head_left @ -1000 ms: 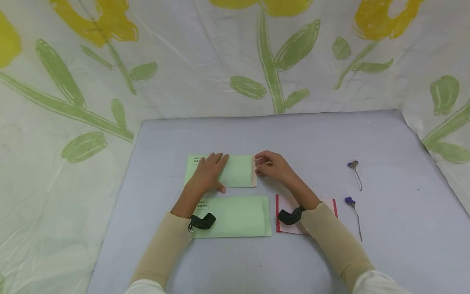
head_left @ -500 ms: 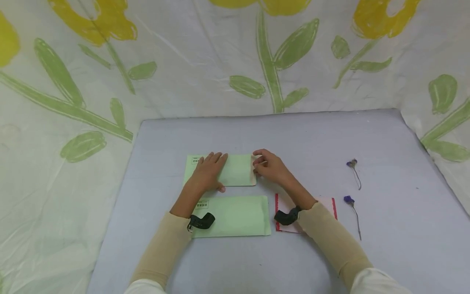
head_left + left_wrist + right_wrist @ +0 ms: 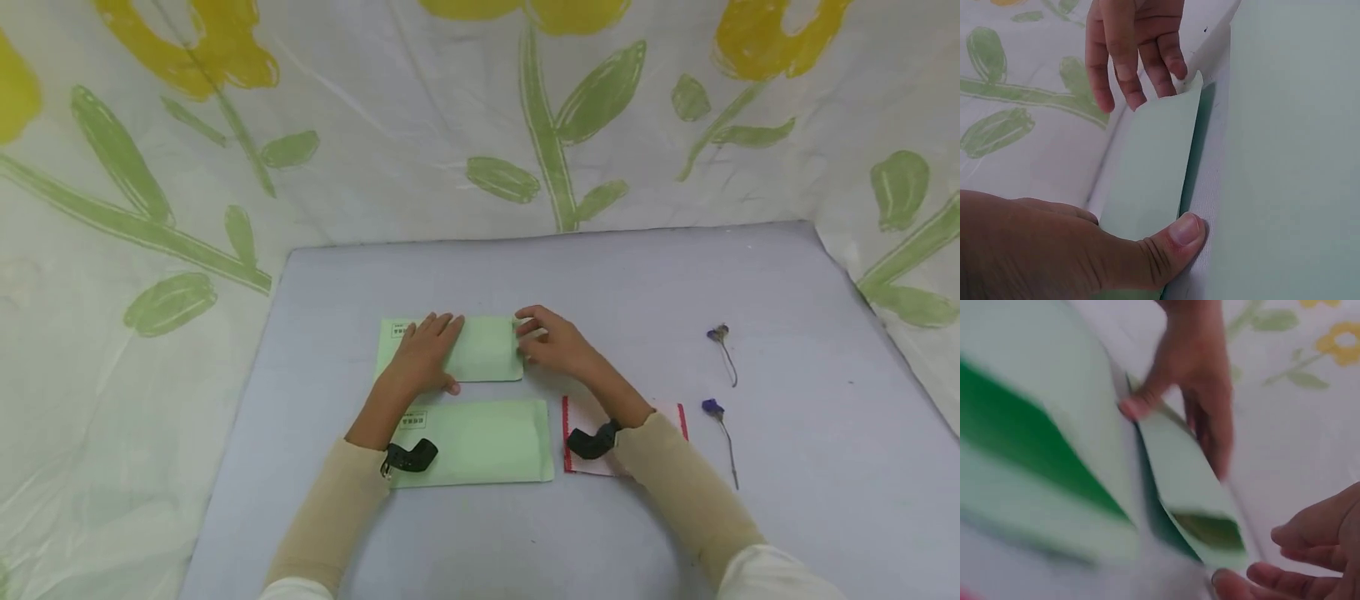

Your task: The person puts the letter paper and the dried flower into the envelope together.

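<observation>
Head view: far green envelope (image 3: 487, 350) on grey table (image 3: 615, 275), beyond near green envelope (image 3: 480, 442).
Left hand (image 3: 423, 354): fingers extended, laid across the far green envelope.
Right hand (image 3: 555, 342): released; fingers loosely bent at that envelope's right end, contact unclear.
Pink paper (image 3: 588, 412): red-edged, partly hidden by right sleeve (image 3: 690, 496).
Dried flowers (image 3: 713, 408): two, farther right.
</observation>
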The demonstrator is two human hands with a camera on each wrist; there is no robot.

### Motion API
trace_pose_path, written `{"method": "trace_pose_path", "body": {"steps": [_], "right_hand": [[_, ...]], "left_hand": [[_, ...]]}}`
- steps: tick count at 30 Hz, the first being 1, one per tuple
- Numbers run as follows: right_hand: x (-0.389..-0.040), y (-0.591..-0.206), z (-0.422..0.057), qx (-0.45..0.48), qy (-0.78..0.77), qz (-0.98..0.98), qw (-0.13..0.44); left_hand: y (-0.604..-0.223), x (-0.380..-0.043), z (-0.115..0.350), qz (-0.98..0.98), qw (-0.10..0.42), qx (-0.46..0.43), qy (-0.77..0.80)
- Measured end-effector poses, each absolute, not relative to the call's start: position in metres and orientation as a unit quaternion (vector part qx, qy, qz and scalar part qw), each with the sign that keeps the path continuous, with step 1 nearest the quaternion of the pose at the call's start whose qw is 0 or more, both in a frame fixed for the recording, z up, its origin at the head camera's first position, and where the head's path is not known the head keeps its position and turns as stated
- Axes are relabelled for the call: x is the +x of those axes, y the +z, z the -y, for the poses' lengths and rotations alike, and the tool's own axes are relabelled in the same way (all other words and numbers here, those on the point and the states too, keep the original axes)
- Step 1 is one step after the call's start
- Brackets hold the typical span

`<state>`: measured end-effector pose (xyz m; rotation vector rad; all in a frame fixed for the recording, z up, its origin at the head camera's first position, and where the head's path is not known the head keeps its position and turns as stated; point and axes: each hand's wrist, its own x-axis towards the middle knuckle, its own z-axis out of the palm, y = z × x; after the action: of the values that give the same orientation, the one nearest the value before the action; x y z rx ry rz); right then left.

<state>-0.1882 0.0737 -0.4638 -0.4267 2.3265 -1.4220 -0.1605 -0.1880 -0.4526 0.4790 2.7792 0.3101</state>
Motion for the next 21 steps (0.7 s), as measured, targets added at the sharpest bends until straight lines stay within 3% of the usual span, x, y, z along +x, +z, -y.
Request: {"method": "trace_pose_path", "body": {"steps": [6,9,15,21], "right_hand": [[-0.206,-0.444,-0.153,-0.118,-0.367,-0.919,0.079],[-0.211,-0.435,-0.2,-0.065,-0.305,-0.948,0.055],[-0.207,-0.427,-0.262,0.005,-0.2,-0.974,0.11],[-0.202,-0.435,-0.279,0.021,-0.166,-0.972,0.164]], "left_hand": [[-0.454,-0.16,0.189,-0.968,0.152,0.166,0.108],[-0.454,-0.16,0.19,-0.968,0.154,0.167,0.103],[-0.452,-0.16,0.189,-0.969,0.151,0.168,0.099],[-0.451,-0.16,0.187,-0.968,0.155,0.167,0.103]]}}
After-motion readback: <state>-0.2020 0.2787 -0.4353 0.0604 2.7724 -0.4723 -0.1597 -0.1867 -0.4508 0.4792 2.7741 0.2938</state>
